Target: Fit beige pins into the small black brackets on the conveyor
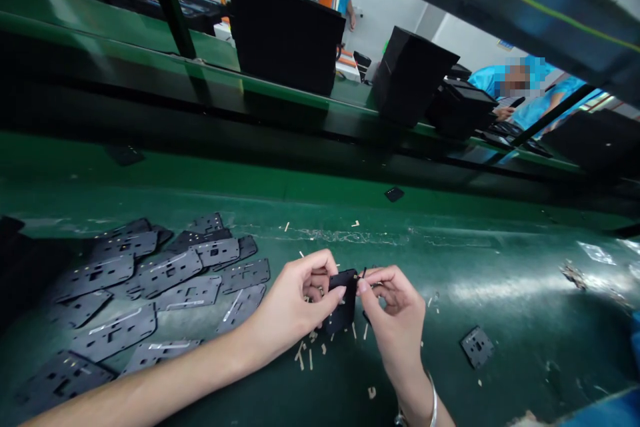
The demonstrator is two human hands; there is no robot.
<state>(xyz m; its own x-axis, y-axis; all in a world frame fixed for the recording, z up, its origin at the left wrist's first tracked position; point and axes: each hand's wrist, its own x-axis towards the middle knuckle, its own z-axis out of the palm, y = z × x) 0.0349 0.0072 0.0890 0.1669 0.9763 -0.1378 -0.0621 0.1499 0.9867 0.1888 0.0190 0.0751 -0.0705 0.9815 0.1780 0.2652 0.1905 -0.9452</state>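
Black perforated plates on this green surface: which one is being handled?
The black perforated plate held up between the left hand and right hand; the other plates lie flat nearby.

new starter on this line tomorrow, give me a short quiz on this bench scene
1. What do the left hand and right hand hold between them?
a) a black perforated plate
b) a screwdriver
c) a blue glove

2. True or false: a silver-coloured bangle is on the right wrist.

3. On which side of the hands does the pile of black plates lie, left or right?

Key: 1 a; 2 true; 3 left
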